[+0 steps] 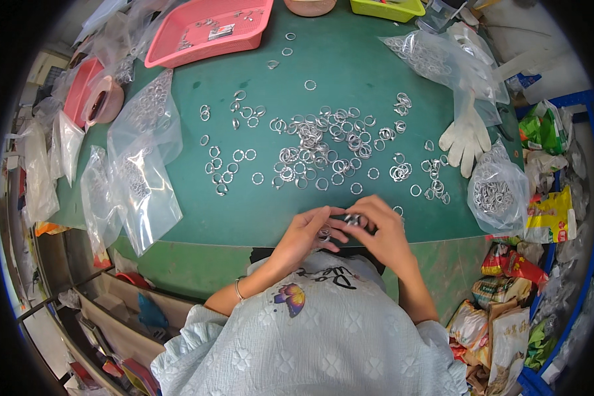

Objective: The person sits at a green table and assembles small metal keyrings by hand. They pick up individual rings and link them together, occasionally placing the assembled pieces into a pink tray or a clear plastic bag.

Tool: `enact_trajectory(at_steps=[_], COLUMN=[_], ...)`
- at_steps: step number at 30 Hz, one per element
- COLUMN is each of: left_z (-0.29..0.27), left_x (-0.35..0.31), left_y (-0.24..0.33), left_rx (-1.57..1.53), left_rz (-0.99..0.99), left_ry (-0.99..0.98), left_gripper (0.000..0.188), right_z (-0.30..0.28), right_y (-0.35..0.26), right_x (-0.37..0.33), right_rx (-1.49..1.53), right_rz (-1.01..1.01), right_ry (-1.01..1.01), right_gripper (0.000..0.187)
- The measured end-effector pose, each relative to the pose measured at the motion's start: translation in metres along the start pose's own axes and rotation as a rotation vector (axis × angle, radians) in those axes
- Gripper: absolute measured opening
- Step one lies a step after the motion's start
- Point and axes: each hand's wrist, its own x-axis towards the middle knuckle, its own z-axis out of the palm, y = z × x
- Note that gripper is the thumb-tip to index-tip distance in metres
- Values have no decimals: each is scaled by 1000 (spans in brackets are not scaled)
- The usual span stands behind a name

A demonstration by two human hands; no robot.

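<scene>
Beyond two hands [303,231], dozens of rings [309,135]

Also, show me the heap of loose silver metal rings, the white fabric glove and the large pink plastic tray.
Heap of loose silver metal rings [309,134]: head view, dense upper left part.
White fabric glove [466,137]: head view, broad part above fingers.
Large pink plastic tray [204,52]: head view, near outer wall.

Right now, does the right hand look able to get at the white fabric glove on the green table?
Probably yes: only low silver metal rings lie between the right hand and the white fabric glove. However, that hand appears to hold some rings, which it may need to put down first.
</scene>
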Motion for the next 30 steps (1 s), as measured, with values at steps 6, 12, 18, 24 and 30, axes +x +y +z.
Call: enact_trajectory(at_steps=[6,12,18,24,30], left_z=[-18,-16,3,-34,-8], left_x=[14,10,5,21,9], left_y=[-16,-11,5,-18,-4], left_rx=[-222,-97,-300,-252,-391], left_rz=[-118,12,24,-37,26], left_ry=[-208,-172,-13,-326,-40], left_gripper=[30,30,32,32,29], right_z=[-2,8,-6,2,2], right_y=[10,29,0,19,3], right_x=[40,57,33,67,48], right_rx=[-279,-488,18,-551,-219], right_rz=[-170,-250,222,-352,-270], right_ry=[304,405,-101,299,111], right_gripper=[26,22,12,14,12])
